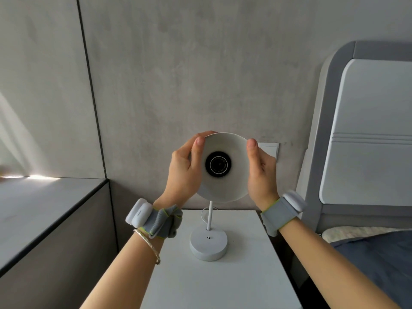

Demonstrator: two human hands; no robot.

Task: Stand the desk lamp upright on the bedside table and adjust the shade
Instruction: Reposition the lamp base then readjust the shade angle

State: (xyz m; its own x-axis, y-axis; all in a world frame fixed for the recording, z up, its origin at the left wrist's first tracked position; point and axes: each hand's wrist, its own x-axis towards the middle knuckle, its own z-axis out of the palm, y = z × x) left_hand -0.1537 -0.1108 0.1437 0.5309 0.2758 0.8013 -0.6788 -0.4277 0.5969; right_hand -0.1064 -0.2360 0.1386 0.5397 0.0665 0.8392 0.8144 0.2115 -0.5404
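Observation:
The white desk lamp stands upright on the white bedside table [223, 284], its round base [208, 244] near the table's middle and a thin stem [209, 216] rising from it. The round white shade [225, 186] is tipped so its open mouth faces me, showing an empty black bulb socket [218, 163]. My left hand [185, 170] grips the shade's left rim, thumb on the front edge. My right hand [262, 172] grips the right rim the same way. Both wrists wear grey bands with white sensor units.
A grey wall with a white switch plate [269, 149] is just behind the shade. A low grey ledge [44, 210] runs along the left. The padded headboard [365, 130] and bed with blue bedding [379, 259] stand close on the right.

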